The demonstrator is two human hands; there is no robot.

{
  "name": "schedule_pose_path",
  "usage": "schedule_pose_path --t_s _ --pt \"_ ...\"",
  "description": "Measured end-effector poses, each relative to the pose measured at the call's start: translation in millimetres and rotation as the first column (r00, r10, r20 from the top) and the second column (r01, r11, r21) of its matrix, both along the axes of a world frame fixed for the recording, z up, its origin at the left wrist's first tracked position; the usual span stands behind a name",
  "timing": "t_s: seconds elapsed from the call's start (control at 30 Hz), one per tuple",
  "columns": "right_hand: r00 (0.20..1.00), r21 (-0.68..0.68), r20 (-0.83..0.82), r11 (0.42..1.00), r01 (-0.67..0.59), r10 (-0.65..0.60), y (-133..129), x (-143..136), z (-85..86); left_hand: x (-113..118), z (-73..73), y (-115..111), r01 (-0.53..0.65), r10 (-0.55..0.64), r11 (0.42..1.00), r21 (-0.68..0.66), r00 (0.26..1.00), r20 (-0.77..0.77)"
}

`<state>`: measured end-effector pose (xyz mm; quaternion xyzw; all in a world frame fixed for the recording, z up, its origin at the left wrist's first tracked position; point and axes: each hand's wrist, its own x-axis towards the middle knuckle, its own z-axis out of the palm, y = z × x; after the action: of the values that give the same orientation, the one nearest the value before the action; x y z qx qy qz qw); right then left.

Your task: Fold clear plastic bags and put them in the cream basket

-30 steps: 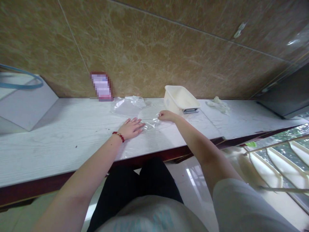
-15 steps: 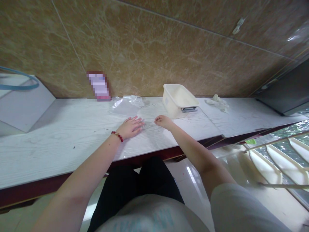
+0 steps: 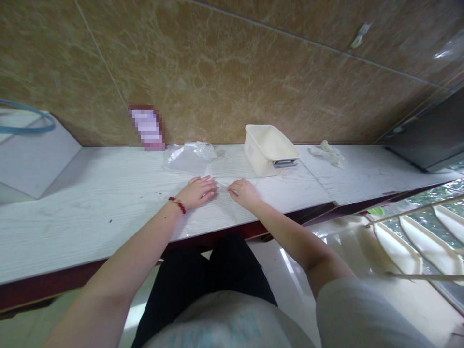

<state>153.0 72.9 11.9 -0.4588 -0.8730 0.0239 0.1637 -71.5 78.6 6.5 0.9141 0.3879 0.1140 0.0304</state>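
Observation:
My left hand (image 3: 198, 191), with a red beaded bracelet at the wrist, lies flat on the white tabletop with its fingers stretched out. A thin strip of clear plastic bag (image 3: 222, 184) shows between my two hands. My right hand (image 3: 244, 193) is closed in a pinch on that plastic, its fingertips close to the left fingers. The bag's full outline is hard to make out against the white surface. Just beyond my left hand lie more clear plastic bags (image 3: 188, 158), flat and shiny.
A cream plastic bin (image 3: 254, 155) with a grey clip stands by the wall. To its right lies a crumpled whitish glove or cloth (image 3: 329, 153). A white box (image 3: 32, 159) with a blue strap is at the left. Cream trays (image 3: 398, 246) sit on a rack at lower right.
My right hand has moved slightly left and toward me, closer to my left hand, and the plastic between them shows as a narrower strip. The left hand stays nearly in place.

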Motion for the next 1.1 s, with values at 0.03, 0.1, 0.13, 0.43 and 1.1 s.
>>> schedule_pose_path --t_s 0.03,0.1,0.13,0.43,1.1 --pt "1.000 0.006 0.022 1.000 0.006 -0.006 -0.6 -0.1 0.7 1.1 0.9 -0.8 0.008 -0.008 1.000 0.011 1.000 0.009" --pt "0.998 0.014 0.054 1.000 0.015 -0.016 -1.4 -0.6 2.0 3.6 2.3 -2.7 0.026 -0.026 0.999 0.031 0.999 0.021" --pt "0.998 0.014 0.067 1.000 0.016 -0.017 -1.6 -0.9 2.6 5.0 2.6 -3.7 0.036 -0.037 0.999 0.038 0.999 0.025" --pt "0.997 -0.024 0.071 0.999 -0.042 0.043 -2.3 0.4 5.3 9.8 2.8 -8.8 0.119 -0.119 0.993 0.026 0.993 0.007" --pt "0.979 -0.034 0.201 0.999 -0.027 0.033 -2.8 -1.1 2.2 8.1 -3.6 -5.6 0.229 -0.229 0.973 -0.015 0.973 0.024"
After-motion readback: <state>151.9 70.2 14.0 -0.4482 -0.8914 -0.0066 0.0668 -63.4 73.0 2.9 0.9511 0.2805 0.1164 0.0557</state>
